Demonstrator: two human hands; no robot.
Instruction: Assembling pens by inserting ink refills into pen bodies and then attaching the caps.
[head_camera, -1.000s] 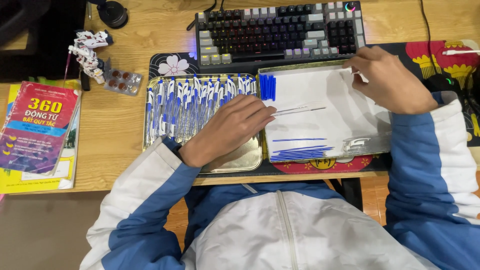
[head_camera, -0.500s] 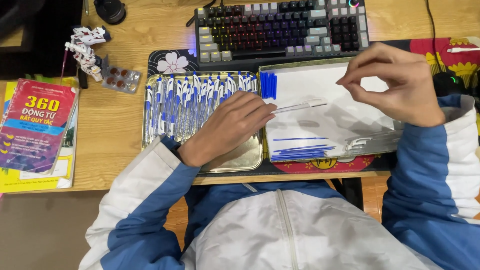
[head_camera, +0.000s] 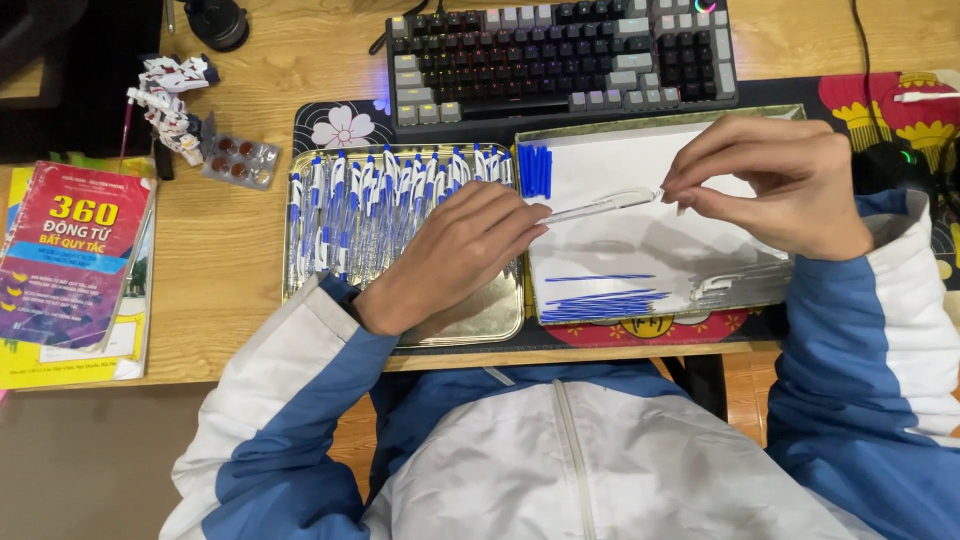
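- Nearest the camera: white-and-blue jacket sleeves, both forearms reaching out over the near edge of the wooden desk (head_camera: 240, 290).
- Left hand (head_camera: 450, 255): palm down over the metal tray (head_camera: 470, 320), fingers extended and close together, fingertips meeting the left end of a clear pen barrel (head_camera: 600, 206). Whether it pinches that end or only touches it cannot be told.
- Right hand (head_camera: 775, 185): thumb and forefinger narrowed to a pinch on the barrel's right end, remaining fingers curled.
- Clear pen barrel: held above the white-lined tray (head_camera: 640, 250), between the two hands. Long axis runs nearly left-right, right end slightly farther from the body than the left.
- Blue refills (head_camera: 600, 303): thin, lying roughly parallel to the desk's near edge, near side of the white-lined tray, just below the barrel.
- Blue caps (head_camera: 535, 168): small cluster at the far-left corner of the same tray.
- Assembled pens (head_camera: 380, 200): white and blue, packed side by side across the metal tray's far half, long axes pointing away from the body.
- Open room: bare tray floor near the left wrist; white sheet bare between refills and caps. The trays sit edge to edge.
- Left of trays: book (head_camera: 70, 250), blister pack (head_camera: 240, 160).
- Farthest: keyboard (head_camera: 560, 55), just beyond both trays.
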